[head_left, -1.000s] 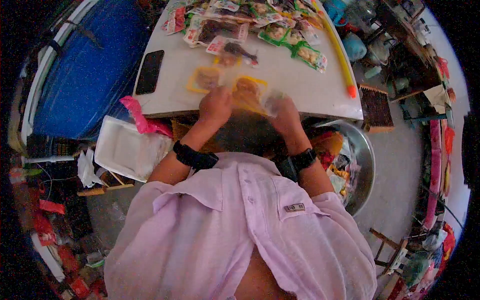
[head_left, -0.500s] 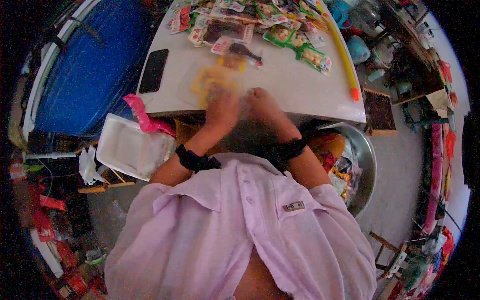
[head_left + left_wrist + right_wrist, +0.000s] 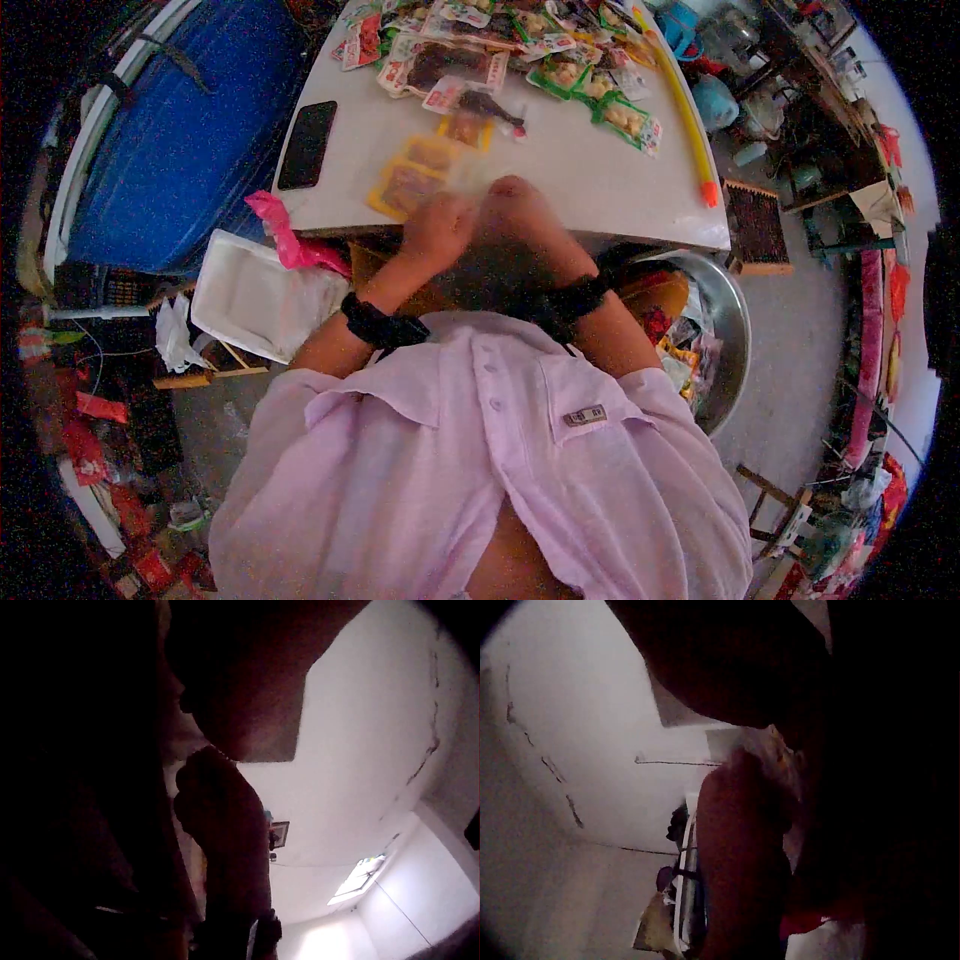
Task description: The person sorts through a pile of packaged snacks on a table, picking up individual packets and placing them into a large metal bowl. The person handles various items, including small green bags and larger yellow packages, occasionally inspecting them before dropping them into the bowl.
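Both hands meet just above the table's near edge, fingers curled and slightly blurred. My left hand (image 3: 438,230) and my right hand (image 3: 525,213) pinch what looks like a pale, see-through film (image 3: 472,178) between them; its outline is smeared. Just left of the left hand lies a yellow-edged packet (image 3: 408,190) with brown contents, overlapping another yellow-edged packet (image 3: 430,153). A third small packet (image 3: 465,130) lies above them. The left wrist view shows the right hand (image 3: 225,806) as a dark fist; the right wrist view shows the left hand (image 3: 742,817), its fingertips unclear.
Food packets (image 3: 450,67) and green-edged packets (image 3: 625,120) spread over the table's far side. A phone (image 3: 307,145) lies at left, a yellow stick (image 3: 685,120) at right. Below stand a white foam box (image 3: 235,300) at left and a metal basin (image 3: 735,340) at right.
The yellow-edged packet that was between both hands has moved left and rests by the others. The right hand has come left, close beside the left hand.
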